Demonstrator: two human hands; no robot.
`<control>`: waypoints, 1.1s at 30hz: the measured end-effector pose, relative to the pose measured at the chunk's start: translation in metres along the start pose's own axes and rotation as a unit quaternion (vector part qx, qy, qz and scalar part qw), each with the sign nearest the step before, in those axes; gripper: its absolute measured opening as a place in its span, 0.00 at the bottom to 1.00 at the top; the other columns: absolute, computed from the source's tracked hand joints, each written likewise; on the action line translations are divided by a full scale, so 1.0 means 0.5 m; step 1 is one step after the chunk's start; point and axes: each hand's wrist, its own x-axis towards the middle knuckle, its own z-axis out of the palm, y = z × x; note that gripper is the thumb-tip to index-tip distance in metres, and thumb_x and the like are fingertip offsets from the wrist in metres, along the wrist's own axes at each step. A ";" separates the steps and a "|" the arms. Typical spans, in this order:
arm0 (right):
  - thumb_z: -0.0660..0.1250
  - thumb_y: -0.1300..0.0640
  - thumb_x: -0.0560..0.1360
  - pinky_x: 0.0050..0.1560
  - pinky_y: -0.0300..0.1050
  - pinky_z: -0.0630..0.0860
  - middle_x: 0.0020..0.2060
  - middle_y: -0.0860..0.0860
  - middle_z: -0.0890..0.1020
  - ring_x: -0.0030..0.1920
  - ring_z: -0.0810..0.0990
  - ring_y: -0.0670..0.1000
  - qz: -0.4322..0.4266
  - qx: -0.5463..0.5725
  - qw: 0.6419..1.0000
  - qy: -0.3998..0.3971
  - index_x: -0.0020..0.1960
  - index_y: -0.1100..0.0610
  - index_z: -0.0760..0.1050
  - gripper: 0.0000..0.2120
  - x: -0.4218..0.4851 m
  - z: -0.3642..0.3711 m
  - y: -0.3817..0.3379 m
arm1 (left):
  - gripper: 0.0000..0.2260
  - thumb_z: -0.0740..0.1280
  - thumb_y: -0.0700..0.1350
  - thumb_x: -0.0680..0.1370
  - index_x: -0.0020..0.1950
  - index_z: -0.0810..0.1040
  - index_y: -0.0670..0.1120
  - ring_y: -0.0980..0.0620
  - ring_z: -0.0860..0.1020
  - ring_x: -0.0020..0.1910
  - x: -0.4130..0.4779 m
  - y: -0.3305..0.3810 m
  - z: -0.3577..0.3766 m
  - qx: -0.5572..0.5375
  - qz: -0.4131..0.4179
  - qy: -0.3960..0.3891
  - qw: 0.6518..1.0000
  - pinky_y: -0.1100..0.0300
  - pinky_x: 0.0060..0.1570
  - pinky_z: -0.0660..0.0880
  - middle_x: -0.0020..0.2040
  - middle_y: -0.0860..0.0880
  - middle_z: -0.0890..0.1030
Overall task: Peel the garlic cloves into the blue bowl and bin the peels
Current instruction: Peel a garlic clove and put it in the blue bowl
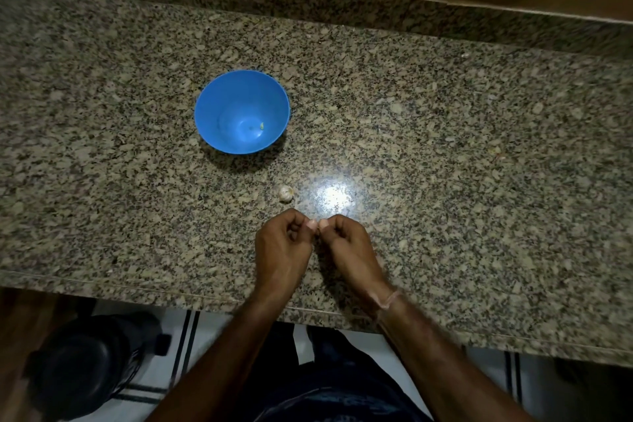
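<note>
Speckled granite countertop (445, 147) fills most of the view, with a wooden ledge along its far edge and a tiled floor showing below its near edge. At lower left, on the floor, stands a dark bin (85, 367); its contents cannot be made out. Further right on the counter sits the blue bowl (219, 103), upright, holding one small pale piece of garlic (261, 126) near its bottom. Nearer the person, a garlic bulb (285, 194) lies on the stone just beside a bright glare. Close to it, the left hand (279, 250) and right hand (346, 250) meet thumb to thumb, fingers curled, pinching something too small to identify between them.
</note>
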 end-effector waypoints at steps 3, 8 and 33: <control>0.71 0.56 0.81 0.42 0.38 0.76 0.40 0.48 0.83 0.41 0.81 0.46 -0.085 -0.033 0.995 0.050 0.48 0.58 0.80 0.06 -0.009 -0.003 -0.010 | 0.11 0.72 0.48 0.80 0.39 0.82 0.46 0.56 0.76 0.32 0.006 0.010 -0.001 -0.047 -0.065 -0.028 0.996 0.63 0.33 0.70 0.33 0.51 0.81; 0.74 0.60 0.78 0.50 0.50 0.84 0.43 0.48 0.87 0.46 0.86 0.49 -0.100 -0.022 0.994 0.028 0.49 0.55 0.85 0.01 -0.004 -0.020 -0.020 | 0.08 0.71 0.46 0.81 0.44 0.86 0.46 0.58 0.79 0.30 0.000 0.015 -0.010 -0.140 -0.109 -0.045 0.983 0.61 0.33 0.73 0.31 0.53 0.83; 0.73 0.61 0.80 0.50 0.52 0.86 0.44 0.51 0.88 0.46 0.88 0.53 -0.087 0.039 0.994 0.052 0.50 0.58 0.85 0.03 -0.001 -0.031 -0.022 | 0.04 0.74 0.42 0.77 0.43 0.84 0.44 0.63 0.79 0.32 -0.014 0.056 -0.007 -0.114 -0.019 -0.011 0.993 0.70 0.34 0.73 0.34 0.51 0.84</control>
